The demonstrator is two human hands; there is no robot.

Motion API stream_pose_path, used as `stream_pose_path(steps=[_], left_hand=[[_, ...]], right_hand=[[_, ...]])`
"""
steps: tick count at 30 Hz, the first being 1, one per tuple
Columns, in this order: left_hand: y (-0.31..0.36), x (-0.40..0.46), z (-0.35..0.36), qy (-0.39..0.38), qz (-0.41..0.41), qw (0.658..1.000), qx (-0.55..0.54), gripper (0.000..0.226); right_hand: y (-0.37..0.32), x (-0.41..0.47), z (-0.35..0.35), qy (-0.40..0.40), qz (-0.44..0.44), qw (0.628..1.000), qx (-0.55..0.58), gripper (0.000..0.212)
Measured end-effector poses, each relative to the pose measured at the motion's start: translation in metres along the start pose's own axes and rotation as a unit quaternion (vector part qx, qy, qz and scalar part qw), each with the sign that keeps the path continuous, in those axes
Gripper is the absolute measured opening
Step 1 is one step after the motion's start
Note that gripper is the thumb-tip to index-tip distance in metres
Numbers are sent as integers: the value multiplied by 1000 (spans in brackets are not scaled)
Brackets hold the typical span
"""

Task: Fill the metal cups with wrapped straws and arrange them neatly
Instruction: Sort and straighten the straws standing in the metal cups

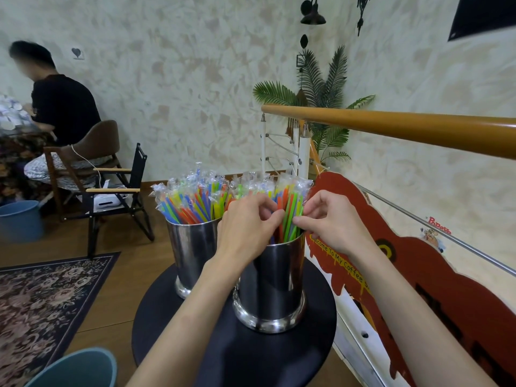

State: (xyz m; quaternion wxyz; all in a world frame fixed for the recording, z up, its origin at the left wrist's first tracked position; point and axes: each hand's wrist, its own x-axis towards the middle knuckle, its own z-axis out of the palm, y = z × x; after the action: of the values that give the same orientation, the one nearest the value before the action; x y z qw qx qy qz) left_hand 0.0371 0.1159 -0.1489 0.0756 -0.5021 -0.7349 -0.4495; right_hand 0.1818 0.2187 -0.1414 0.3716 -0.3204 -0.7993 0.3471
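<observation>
Two shiny metal cups stand on a round black table. The nearer cup holds wrapped straws in green, orange, yellow and blue. Behind it to the left, the farther cup is packed with more wrapped straws. My left hand reaches over the nearer cup's left rim, its fingers curled into the straws and pinching them. My right hand pinches green straws at the cup's right rim. The cup's inside is mostly hidden by my hands.
A wooden handrail and a red painted sign board run along the right. A teal bucket sits at the lower left beside a patterned rug. A folding chair, a blue bin and a seated person are farther left.
</observation>
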Motion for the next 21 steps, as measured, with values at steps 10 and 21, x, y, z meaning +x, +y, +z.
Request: stream_pose_path(steps=[10, 21], left_hand=[[1, 0, -2, -39, -1, 999, -30, 4], [2, 0, 5, -51, -9, 998, -29, 20]], right_hand=[[0, 0, 1, 0, -6, 1000, -14, 27], [0, -2, 4, -21, -62, 997, -32, 24]])
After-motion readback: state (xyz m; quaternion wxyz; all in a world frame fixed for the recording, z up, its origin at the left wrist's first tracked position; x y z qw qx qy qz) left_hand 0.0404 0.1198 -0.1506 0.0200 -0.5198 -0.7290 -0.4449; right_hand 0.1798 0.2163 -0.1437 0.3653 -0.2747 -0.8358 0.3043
